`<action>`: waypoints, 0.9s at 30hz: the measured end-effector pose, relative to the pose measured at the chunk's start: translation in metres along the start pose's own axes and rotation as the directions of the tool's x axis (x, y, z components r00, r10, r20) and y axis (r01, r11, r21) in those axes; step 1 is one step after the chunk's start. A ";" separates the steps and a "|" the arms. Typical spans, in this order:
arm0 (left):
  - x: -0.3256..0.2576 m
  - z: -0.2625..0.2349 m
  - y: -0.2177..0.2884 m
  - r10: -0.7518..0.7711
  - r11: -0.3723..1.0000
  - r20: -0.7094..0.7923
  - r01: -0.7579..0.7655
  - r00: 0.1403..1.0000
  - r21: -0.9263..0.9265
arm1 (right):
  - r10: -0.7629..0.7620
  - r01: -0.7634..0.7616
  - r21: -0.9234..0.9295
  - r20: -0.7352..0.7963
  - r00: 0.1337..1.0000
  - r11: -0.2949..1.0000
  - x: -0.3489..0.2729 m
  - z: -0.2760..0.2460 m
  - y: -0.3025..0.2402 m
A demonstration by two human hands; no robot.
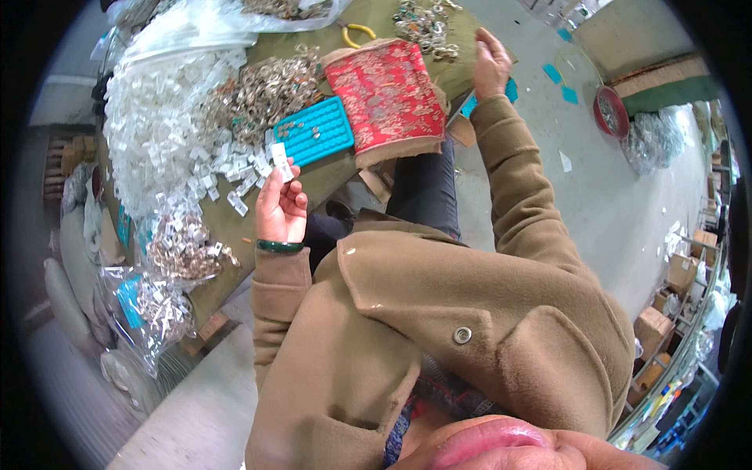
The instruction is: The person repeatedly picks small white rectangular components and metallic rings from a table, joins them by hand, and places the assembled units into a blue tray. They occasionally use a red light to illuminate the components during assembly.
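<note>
My left hand is raised at the table's near edge, pinching a small white card-like piece between thumb and fingers. Just beyond it lies a blue ridged tray with a few small metal pieces on it. My right hand is at the table's right edge, fingers stretched out, with nothing visible in it. Close to that hand is a small pile of shiny metal pieces. Between the hands a red patterned cloth covers part of the table.
A large heap of clear-white plastic pieces fills the table's left, beside a pile of metal pieces. Yellow-handled pliers lie at the back. Clear bags sit at the left front edge. A red basin stands on the floor at right.
</note>
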State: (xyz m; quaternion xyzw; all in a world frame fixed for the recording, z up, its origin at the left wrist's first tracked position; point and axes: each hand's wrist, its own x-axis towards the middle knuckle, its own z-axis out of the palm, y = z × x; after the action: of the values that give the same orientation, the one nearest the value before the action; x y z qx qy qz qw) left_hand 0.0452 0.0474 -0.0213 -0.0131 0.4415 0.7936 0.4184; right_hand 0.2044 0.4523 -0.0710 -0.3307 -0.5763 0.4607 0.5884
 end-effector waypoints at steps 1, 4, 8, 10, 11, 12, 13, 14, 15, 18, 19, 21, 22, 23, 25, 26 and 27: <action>0.002 -0.004 0.000 -0.020 0.999 -0.001 0.020 1.000 -0.040 | -0.016 0.016 -0.005 -0.022 1.000 1.000 -0.003 -0.001 -0.010; 0.003 -0.017 -0.001 -0.032 0.989 0.010 0.033 0.999 -0.141 | 0.050 -0.066 0.120 0.133 0.990 0.991 -0.028 0.022 -0.051; -0.005 -0.027 -0.008 -0.049 0.982 -0.023 0.044 0.999 -0.182 | 0.026 -0.074 0.041 0.680 0.732 0.996 -0.079 0.075 -0.112; -0.008 -0.031 -0.008 -0.085 0.967 0.007 0.084 0.996 -0.241 | 0.038 -0.130 0.026 0.886 0.462 0.991 -0.109 0.108 -0.125; -0.010 -0.032 -0.007 -0.086 0.975 -0.028 0.078 0.996 -0.210 | 0.156 -0.093 -0.129 0.906 0.393 0.987 -0.123 0.124 -0.127; -0.012 -0.035 -0.005 -0.094 0.974 -0.036 0.084 0.995 -0.208 | 0.208 -0.042 -0.205 0.929 0.306 0.978 -0.135 0.140 -0.128; -0.014 -0.037 -0.003 -0.101 0.974 -0.043 0.090 0.994 -0.208 | 0.204 0.103 -0.243 0.935 0.290 0.965 -0.143 0.156 -0.128; -0.016 -0.040 0.000 -0.114 0.973 -0.063 0.099 0.991 -0.207 | 0.112 0.246 -0.195 0.942 0.315 0.949 -0.148 0.173 -0.127; -0.018 -0.043 0.003 -0.110 0.977 -0.033 0.102 0.993 -0.187 | 0.025 0.386 -0.159 0.943 0.331 0.909 -0.153 0.189 -0.126; -0.024 -0.050 0.012 -0.088 0.981 0.012 0.089 0.996 -0.175 | -0.184 0.660 -0.060 0.938 0.294 0.749 -0.161 0.231 -0.123; -0.026 -0.051 0.014 -0.077 0.984 0.023 0.080 0.997 -0.160 | -0.209 0.685 -0.039 0.938 0.276 0.728 -0.165 0.242 -0.122; -0.028 -0.053 0.018 -0.058 0.990 0.024 0.061 0.998 -0.126 | -0.146 0.753 -0.078 0.963 0.226 0.654 -0.172 0.257 -0.120; -0.030 -0.054 0.019 -0.059 0.993 0.027 0.062 0.998 -0.102 | -0.160 0.788 -0.096 0.957 0.240 0.608 -0.179 0.261 -0.118; -0.031 -0.054 0.020 -0.060 0.995 0.025 0.062 0.998 -0.079 | -0.177 0.821 -0.114 0.951 0.253 0.559 -0.187 0.264 -0.116; -0.032 -0.055 0.022 -0.080 0.996 0.016 0.080 0.997 -0.048 | -0.116 0.867 -0.147 0.967 0.228 0.476 -0.192 0.269 -0.110; -0.033 -0.056 0.023 -0.078 0.996 -0.008 0.077 0.997 -0.048 | -0.156 0.854 -0.126 0.960 0.234 0.504 -0.190 0.270 -0.108; -0.034 -0.058 0.023 -0.076 0.996 -0.032 0.074 0.997 -0.049 | -0.160 0.840 -0.116 0.959 0.234 0.530 -0.187 0.271 -0.106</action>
State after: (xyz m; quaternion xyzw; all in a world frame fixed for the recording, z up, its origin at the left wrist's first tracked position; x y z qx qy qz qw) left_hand 0.0314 -0.0217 -0.0275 -0.0529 0.4286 0.7873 0.4400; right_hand -0.0283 0.2038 -0.0119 0.0058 -0.9795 0.0970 0.1765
